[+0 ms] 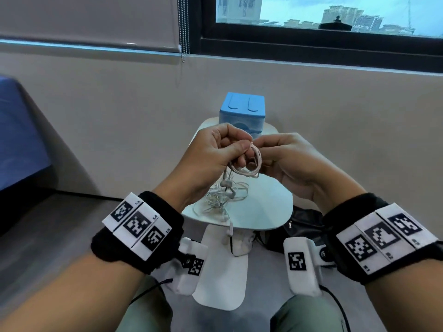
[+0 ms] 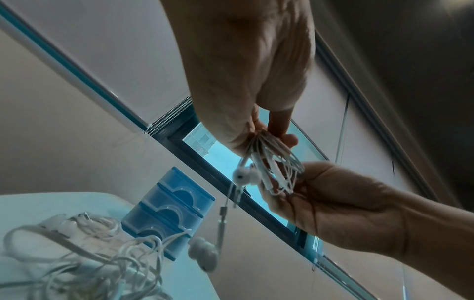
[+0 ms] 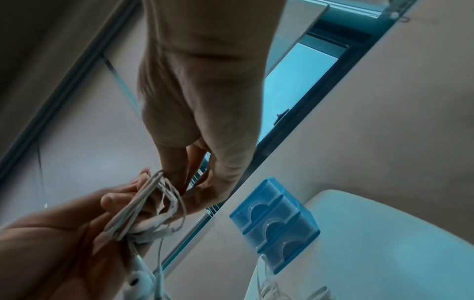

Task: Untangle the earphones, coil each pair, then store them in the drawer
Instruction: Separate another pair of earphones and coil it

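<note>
daylight enters from the window [image 1: 335, 15] at 1 o'clock; the room is dim and soft. wrist views are bluish, blurred and strongly warped at the edges.

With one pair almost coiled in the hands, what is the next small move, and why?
Probably wrap the loose end around the coil to secure it. The left hand pinches the looped cord, the right hand steadies it, but the earbuds hang free. The drawers of the blue box look closed, and another tangle waits on the table.

Beige wall [image 1: 119, 116], dark-framed window [image 1: 311, 44] showing city buildings, lowered roller blind [image 1: 84, 17], small white table [image 1: 263, 207]
</note>
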A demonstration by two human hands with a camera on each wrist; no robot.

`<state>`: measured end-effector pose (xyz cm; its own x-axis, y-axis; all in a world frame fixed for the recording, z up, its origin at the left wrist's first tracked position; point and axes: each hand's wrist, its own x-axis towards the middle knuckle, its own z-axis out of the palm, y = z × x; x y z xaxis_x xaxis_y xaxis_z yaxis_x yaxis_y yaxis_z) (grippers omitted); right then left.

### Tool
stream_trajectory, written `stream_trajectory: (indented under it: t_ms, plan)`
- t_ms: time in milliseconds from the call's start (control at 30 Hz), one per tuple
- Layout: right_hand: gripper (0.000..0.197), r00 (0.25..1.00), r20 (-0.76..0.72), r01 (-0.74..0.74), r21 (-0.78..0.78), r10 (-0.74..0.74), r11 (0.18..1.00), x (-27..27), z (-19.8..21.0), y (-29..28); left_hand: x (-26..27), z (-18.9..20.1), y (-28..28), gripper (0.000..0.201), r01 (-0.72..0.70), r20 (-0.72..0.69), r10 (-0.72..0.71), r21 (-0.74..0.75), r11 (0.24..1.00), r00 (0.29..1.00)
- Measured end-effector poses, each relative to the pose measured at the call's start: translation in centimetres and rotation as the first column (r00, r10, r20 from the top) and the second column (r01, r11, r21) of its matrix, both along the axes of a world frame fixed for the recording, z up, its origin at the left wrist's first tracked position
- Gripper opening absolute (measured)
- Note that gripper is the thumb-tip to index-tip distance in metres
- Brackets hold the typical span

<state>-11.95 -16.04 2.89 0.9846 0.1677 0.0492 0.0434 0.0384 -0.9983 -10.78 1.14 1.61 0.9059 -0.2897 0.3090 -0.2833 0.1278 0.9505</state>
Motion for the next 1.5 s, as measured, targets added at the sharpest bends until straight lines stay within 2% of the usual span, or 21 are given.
stream_trajectory:
  t_ms: [133,400,467,533,667,767,867,967,1067,1167,1267,1333,1433,1500]
  plan:
    - [0.026,0.996,-0.078,0.036,0.083,-0.030,0.996,0.3,0.3,0.5,0.5,-0.5,0.4,0.012,-0.066,0.030,0.064,0.060,0.996,0.998]
    - [0.062,0.997,-0.071,0.015,0.101,-0.008,0.995,0.2,1.6,1.1,0.9,0.5,1.1,0.005,-0.134,0.140,0.114,0.142,0.981,0.984]
    - [0.057,0.998,-0.054,0.023,0.055,-0.020,0.998,0.1,1.9,1.1,0.7,0.9,1.1,0.002,-0.137,0.164,0.110,0.158,0.978,0.980]
    - [0.054,0.999,-0.024,0.024,0.027,-0.023,0.999,-0.2,2.1,1.0,0.8,1.1,1.3,0.004,-0.102,0.150,0.085,0.113,0.988,0.985]
    - [0.059,1.000,0.019,0.011,0.050,-0.012,0.999,-0.5,2.5,0.8,0.9,1.6,2.0,0.013,0.028,0.002,-0.028,-0.037,0.999,1.000]
    - [0.048,0.999,-0.028,-0.034,0.134,0.038,0.990,-0.6,2.9,0.8,0.9,1.8,2.0,0.014,0.065,-0.026,-0.066,-0.034,0.997,0.997]
    - [0.047,0.990,-0.074,-0.106,0.191,0.122,0.976,-0.6,3.2,0.5,0.8,2.1,1.9,0.018,0.105,-0.015,-0.106,-0.043,0.994,0.994]
    - [0.042,0.969,-0.092,-0.206,0.208,0.229,0.956,-0.9,3.5,0.3,0.4,2.5,1.8,0.018,0.162,0.038,-0.160,-0.030,0.986,0.986]
    - [0.047,0.967,-0.073,-0.231,0.143,0.243,0.962,-0.9,3.5,0.2,0.5,2.8,1.5,0.012,0.093,0.138,-0.106,0.094,0.991,0.985]
    - [0.056,0.988,-0.044,-0.145,0.063,0.147,0.987,-0.9,3.1,0.5,0.9,3.0,0.9,0.011,-0.005,0.216,-0.049,0.240,0.971,0.975]
    - [0.056,0.997,0.061,-0.054,-0.035,0.056,0.998,-0.8,2.8,0.7,1.0,3.1,0.6,0.015,-0.099,0.268,0.013,0.309,0.946,0.963]
    - [0.054,0.986,0.167,0.019,-0.174,0.010,0.985,-0.9,2.8,0.8,1.3,2.9,0.4,0.015,-0.147,0.285,0.053,0.322,0.935,0.957]
    - [0.040,0.959,0.285,0.132,-0.424,-0.007,0.896,-0.6,3.2,0.7,1.9,2.6,0.4,0.015,-0.230,0.308,0.119,0.359,0.905,0.944]
    - [0.030,0.941,0.338,0.204,-0.593,0.011,0.779,-0.4,3.7,0.6,2.3,2.5,0.3,0.016,-0.266,0.289,0.161,0.375,0.888,0.944]
